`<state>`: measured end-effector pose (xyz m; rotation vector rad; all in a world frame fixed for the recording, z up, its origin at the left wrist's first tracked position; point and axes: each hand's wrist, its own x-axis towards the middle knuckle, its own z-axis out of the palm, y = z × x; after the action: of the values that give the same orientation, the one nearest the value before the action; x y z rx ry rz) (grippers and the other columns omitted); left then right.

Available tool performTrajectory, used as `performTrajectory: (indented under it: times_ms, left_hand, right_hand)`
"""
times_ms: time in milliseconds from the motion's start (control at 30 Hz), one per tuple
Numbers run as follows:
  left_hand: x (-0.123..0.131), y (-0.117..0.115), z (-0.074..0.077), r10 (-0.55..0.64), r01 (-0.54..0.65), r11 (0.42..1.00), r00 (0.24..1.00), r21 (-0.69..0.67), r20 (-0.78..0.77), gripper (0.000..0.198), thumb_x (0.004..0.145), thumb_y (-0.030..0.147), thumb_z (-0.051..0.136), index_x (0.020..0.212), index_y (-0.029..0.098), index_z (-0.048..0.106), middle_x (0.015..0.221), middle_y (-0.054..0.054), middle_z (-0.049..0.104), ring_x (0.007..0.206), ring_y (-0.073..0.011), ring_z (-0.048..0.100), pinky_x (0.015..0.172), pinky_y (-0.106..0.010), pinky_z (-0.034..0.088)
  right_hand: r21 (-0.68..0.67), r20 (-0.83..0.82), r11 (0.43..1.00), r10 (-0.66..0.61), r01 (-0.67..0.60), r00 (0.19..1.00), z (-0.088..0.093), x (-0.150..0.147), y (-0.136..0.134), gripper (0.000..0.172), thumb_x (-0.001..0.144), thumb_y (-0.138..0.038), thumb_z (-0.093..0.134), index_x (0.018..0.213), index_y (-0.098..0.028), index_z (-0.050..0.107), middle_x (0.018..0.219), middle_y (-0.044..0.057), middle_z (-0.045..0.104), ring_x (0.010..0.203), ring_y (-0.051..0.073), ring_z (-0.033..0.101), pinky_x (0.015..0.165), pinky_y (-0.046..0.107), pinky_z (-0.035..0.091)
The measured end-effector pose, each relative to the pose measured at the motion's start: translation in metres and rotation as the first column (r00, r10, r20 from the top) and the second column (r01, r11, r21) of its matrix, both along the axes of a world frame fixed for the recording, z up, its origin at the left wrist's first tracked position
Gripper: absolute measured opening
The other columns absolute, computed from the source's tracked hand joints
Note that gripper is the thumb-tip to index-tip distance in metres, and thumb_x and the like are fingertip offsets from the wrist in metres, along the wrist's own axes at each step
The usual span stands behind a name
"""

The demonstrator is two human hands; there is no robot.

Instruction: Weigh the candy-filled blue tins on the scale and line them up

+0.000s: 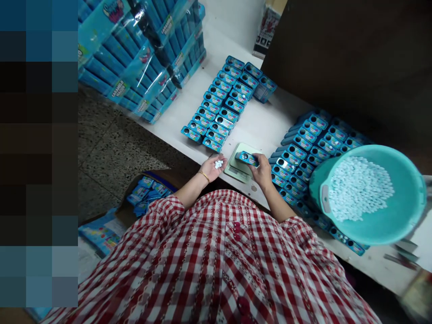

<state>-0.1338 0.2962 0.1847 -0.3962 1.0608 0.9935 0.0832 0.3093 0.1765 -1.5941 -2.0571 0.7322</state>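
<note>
Several small white candies [218, 164] lie in the cupped palm of my left hand [213, 169], turned upward just left of the scale. My right hand [262, 170] grips the right end of a blue candy tin [247, 157] with a round hole in its top. White pieces show in that hole. Under the tin is a pale kitchen scale [238, 173]; whether the tin touches its plate I cannot tell.
Rows of blue tins [216, 101] stand beyond the scale, with more tins [303, 148] to the right. A turquoise tub [401, 216] of white candies sits far right. Wrapped tin packs [135, 58] are stacked at left. Below the table edge, a carton [126, 204] holds blue packets.
</note>
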Motion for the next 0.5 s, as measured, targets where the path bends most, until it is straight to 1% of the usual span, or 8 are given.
performTrajectory:
  times_ms: [33, 100, 167, 200, 267, 333, 400, 500]
  left_hand:
    - [-0.003, -0.003, 0.000, 0.003, -0.003, 1.000, 1.000, 0.000, -0.006, 0.021, 0.084, 0.012, 0.046, 0.095, 0.006, 0.063, 0.073, -0.009, 0.065, 0.072, -0.0151, 0.063, 0.069, -0.026, 0.051]
    - [-0.007, -0.010, 0.002, -0.005, 0.005, 1.000, 1.000, 0.000, -0.022, 0.023, 0.084, 0.011, 0.045, 0.100, 0.008, 0.062, 0.073, -0.008, 0.066, 0.073, -0.0146, 0.064, 0.071, -0.027, 0.052]
    - [-0.010, -0.018, 0.004, -0.037, 0.037, 0.999, 0.999, 0.010, -0.030, 0.026, 0.084, 0.009, 0.045, 0.104, 0.009, 0.061, 0.075, -0.008, 0.067, 0.073, -0.0145, 0.064, 0.074, -0.027, 0.052]
    - [-0.010, -0.022, 0.005, -0.061, 0.061, 0.998, 0.998, 0.019, -0.026, 0.027, 0.083, 0.008, 0.044, 0.104, 0.008, 0.061, 0.076, -0.009, 0.068, 0.074, -0.0148, 0.065, 0.075, -0.028, 0.052]
    - [-0.009, -0.030, 0.008, -0.114, 0.114, 0.992, 0.993, 0.047, -0.001, 0.028, 0.082, 0.006, 0.043, 0.104, 0.006, 0.062, 0.079, -0.011, 0.068, 0.075, -0.0157, 0.065, 0.075, -0.028, 0.052]
    - [-0.008, -0.037, 0.011, -0.150, 0.147, 0.987, 0.988, 0.069, 0.036, 0.030, 0.082, 0.005, 0.041, 0.105, 0.006, 0.062, 0.079, -0.010, 0.068, 0.072, -0.0149, 0.065, 0.072, -0.027, 0.052]
    - [-0.009, -0.044, 0.013, -0.151, 0.148, 0.988, 0.986, 0.054, 0.067, 0.032, 0.084, 0.006, 0.038, 0.107, 0.007, 0.062, 0.075, -0.007, 0.068, 0.064, -0.0121, 0.063, 0.065, -0.024, 0.051]
    - [-0.014, -0.053, 0.014, -0.137, 0.139, 0.990, 0.987, -0.013, 0.085, 0.033, 0.090, 0.012, 0.033, 0.104, 0.008, 0.062, 0.065, -0.005, 0.065, 0.051, -0.0094, 0.058, 0.060, -0.022, 0.050]
  right_hand:
    - [-0.005, -0.005, 1.000, 0.005, -0.005, 1.000, -0.001, 0.003, -0.001, 0.032, 0.081, -0.029, 0.049, 0.110, -0.016, 0.052, 0.101, 0.010, 0.058, 0.095, 0.022, 0.053, 0.086, 0.037, 0.044]
    - [0.015, 0.018, 1.000, 0.018, -0.018, 1.000, 0.004, 0.006, -0.005, 0.038, 0.082, -0.030, 0.049, 0.116, -0.015, 0.049, 0.110, 0.012, 0.056, 0.103, 0.023, 0.050, 0.090, 0.040, 0.042]
    - [0.064, 0.072, 0.997, 0.025, -0.030, 0.997, 0.019, 0.003, -0.013, 0.043, 0.084, -0.031, 0.048, 0.124, -0.015, 0.046, 0.120, 0.014, 0.052, 0.112, 0.025, 0.045, 0.095, 0.044, 0.038]
    - [0.083, 0.097, 0.995, 0.044, -0.052, 0.994, 0.028, -0.003, -0.018, 0.043, 0.085, -0.031, 0.047, 0.125, -0.016, 0.046, 0.122, 0.014, 0.051, 0.114, 0.026, 0.044, 0.095, 0.046, 0.037]
    - [0.070, 0.115, 0.982, 0.164, -0.173, 0.980, 0.044, -0.021, -0.029, 0.037, 0.088, -0.030, 0.043, 0.122, -0.018, 0.050, 0.118, 0.013, 0.053, 0.111, 0.025, 0.046, 0.094, 0.045, 0.039]
    - [0.012, 0.117, 0.931, 0.361, -0.365, 0.925, 0.055, -0.047, -0.040, 0.032, 0.091, -0.026, 0.038, 0.118, -0.017, 0.054, 0.111, 0.012, 0.056, 0.103, 0.022, 0.050, 0.090, 0.040, 0.042]
    - [-0.050, 0.162, 0.856, 0.515, -0.515, 0.842, 0.057, -0.072, -0.047, 0.032, 0.092, -0.020, 0.034, 0.115, -0.014, 0.055, 0.108, 0.012, 0.057, 0.099, 0.021, 0.050, 0.086, 0.036, 0.044]
    - [-0.102, 0.252, 0.794, 0.604, -0.600, 0.756, 0.048, -0.096, -0.054, 0.031, 0.091, -0.013, 0.031, 0.113, -0.010, 0.054, 0.105, 0.012, 0.057, 0.098, 0.020, 0.048, 0.084, 0.034, 0.044]
